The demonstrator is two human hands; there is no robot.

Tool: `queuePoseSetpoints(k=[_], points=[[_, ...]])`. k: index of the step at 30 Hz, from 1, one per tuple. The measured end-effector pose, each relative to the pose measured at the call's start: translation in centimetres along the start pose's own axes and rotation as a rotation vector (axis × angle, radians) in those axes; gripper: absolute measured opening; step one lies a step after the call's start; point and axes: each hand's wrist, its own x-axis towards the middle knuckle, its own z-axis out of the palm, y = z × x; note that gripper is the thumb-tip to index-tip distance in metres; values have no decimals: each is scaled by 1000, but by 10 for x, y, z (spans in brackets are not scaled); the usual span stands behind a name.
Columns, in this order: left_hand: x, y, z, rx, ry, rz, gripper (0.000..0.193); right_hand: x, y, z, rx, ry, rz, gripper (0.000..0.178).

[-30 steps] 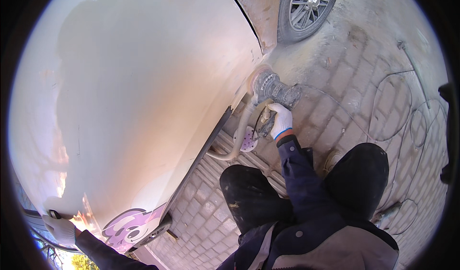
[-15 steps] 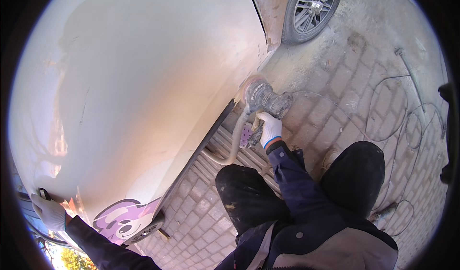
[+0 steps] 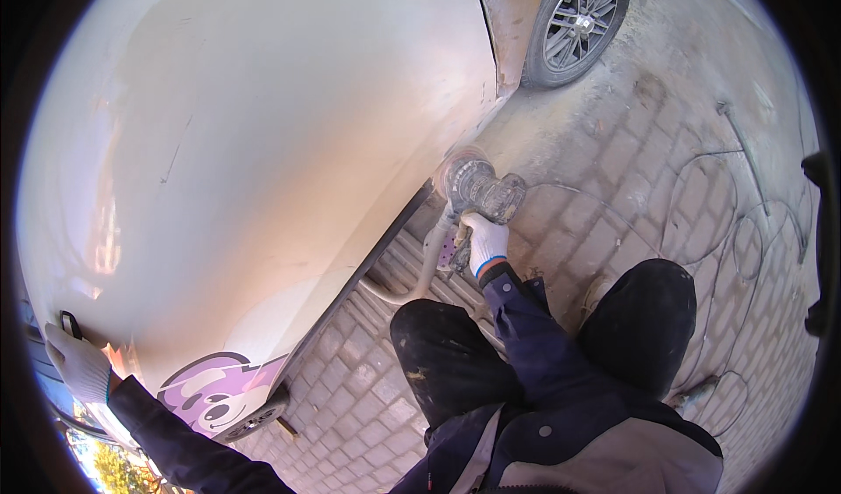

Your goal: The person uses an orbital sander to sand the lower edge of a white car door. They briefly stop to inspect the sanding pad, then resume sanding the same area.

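Note:
My right hand (image 3: 486, 240), in a white knit glove, is closed on the handle of a dusty grey power sander (image 3: 480, 186). Its round pad meets the lower edge of a vehicle's pale side panel (image 3: 263, 144), which carries a brownish, sanded-looking patch. A pale hose (image 3: 431, 257) runs down from the sander. Far to the left, my gloved left hand (image 3: 81, 367) lies against the panel beside a small black fitting (image 3: 70, 324), fingers stretched along the edge and partly out of sight.
A wheel (image 3: 580, 26) stands at the upper right. Thin cables (image 3: 731, 222) loop over the brick paving (image 3: 359, 406) on the right. Below the panel lie a ribbed mat (image 3: 394, 262) and a purple perforated disc (image 3: 448, 253). A cartoon sticker (image 3: 215, 398) marks the panel's lower left.
In the picture, the sander and my right hand sit slightly lower and further left. My left hand appears a little higher, still by the black fitting. The whole view has shifted slightly.

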Motion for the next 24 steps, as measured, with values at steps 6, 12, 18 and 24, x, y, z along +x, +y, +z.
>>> queuePoseSetpoints(k=[6,12,18,24], points=[[8,-14,9,-30,69,64,68,27,-35,-5,-3,19,-22,6],[9,-14,8,-95,-3,25,67,5,-13,-5,-62,-8,-22,3],[14,-22,12,-57,56,42,67,16,-21,-9,-56,-11,-38,3],[27,-36,17,114,123,54,69,47,-55,-18,-129,-20,-138,12]])
